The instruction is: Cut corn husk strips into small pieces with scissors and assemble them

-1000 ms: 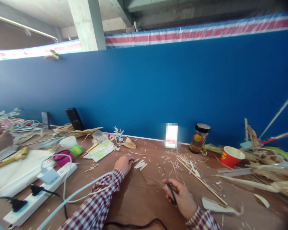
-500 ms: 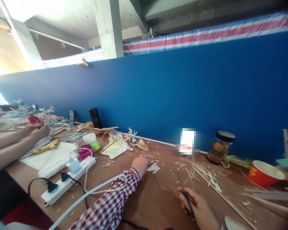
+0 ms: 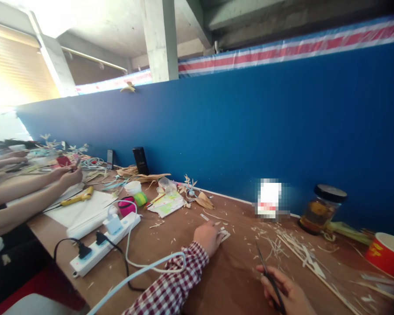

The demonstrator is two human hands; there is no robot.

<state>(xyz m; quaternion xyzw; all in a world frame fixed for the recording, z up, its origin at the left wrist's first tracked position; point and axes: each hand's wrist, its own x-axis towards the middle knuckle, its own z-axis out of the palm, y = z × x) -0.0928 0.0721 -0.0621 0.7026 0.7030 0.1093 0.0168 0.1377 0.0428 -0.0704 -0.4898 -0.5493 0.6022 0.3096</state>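
My left hand [image 3: 209, 236], in a red checked sleeve, rests knuckles-up on the brown table [image 3: 190, 271] with its fingertips on small pale cut strips [image 3: 223, 235]; its fingers are curled down on them. My right hand [image 3: 287, 294], low at the frame's bottom edge, is closed round the handles of small black scissors [image 3: 269, 280] whose thin blades point up and away. Straw slivers [image 3: 292, 247] lie scattered beyond both hands.
A white power strip [image 3: 101, 249] with plugs and cables lies left. A co-worker's arms [image 3: 29, 192] work at far left beside white paper and a yellow tool [image 3: 77, 198]. A glass jar [image 3: 321, 210], a red cup [image 3: 385, 253] and a blue wall [image 3: 249, 131] stand behind.
The view has swung left, so everything slid right and down in the frame. My left hand stays on the cut strips; my right hand keeps the scissors.
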